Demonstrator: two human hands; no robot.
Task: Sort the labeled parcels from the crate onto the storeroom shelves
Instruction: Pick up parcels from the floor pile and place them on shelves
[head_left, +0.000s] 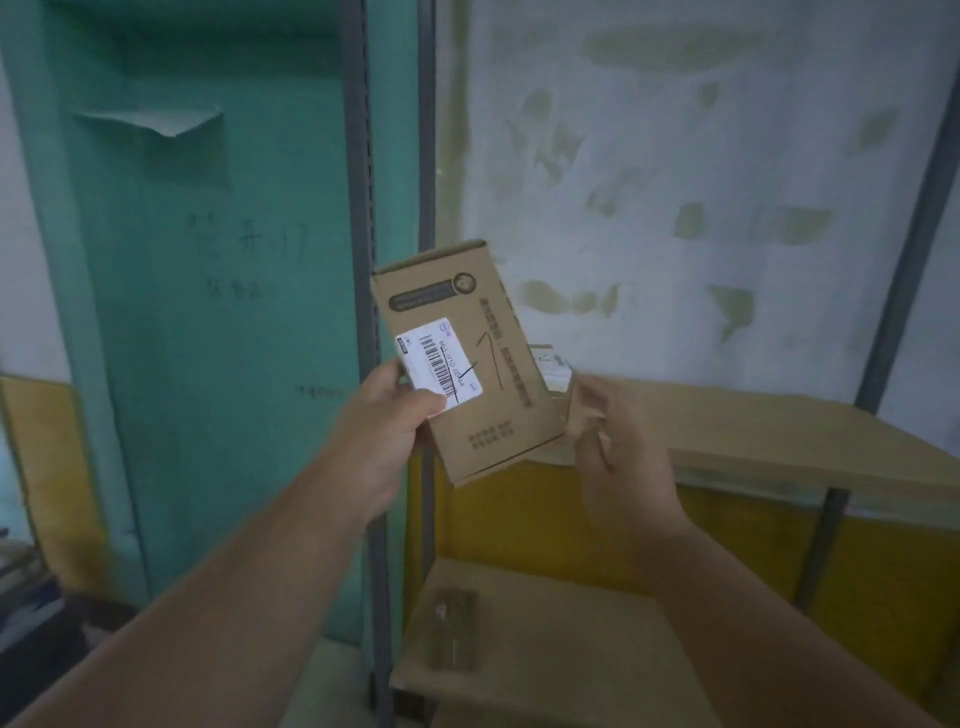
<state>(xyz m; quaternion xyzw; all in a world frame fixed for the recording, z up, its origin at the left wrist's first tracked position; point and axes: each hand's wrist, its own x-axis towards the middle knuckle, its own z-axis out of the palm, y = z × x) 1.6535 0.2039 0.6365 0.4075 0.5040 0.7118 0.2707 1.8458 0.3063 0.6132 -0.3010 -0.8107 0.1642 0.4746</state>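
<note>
Your left hand (387, 415) grips a flat brown cardboard parcel (462, 358) by its lower left edge, thumb curled over the corner of the white barcode label (439, 364) and fingers behind. The parcel is held up in the air in front of the shelving, clear of every board. Its long axis runs nearly upright, tilted so the top end leans up and to the left and the bottom end points down and to the right; the printed face with the label is turned toward you.

Your right hand (610, 431) is just beside the parcel's lower right corner, fingers loosely curled; whether they touch the cardboard, you cannot tell from here.

Behind the parcel a tan wooden shelf board (753, 431) spans grey metal uprights (363, 260), and a small white-labelled box (550, 366) sits on it, partly hidden. A lower tan board (545, 649) carries a small flat brown packet (454, 629). The wall is teal on the left, patchy white above and yellow below.
</note>
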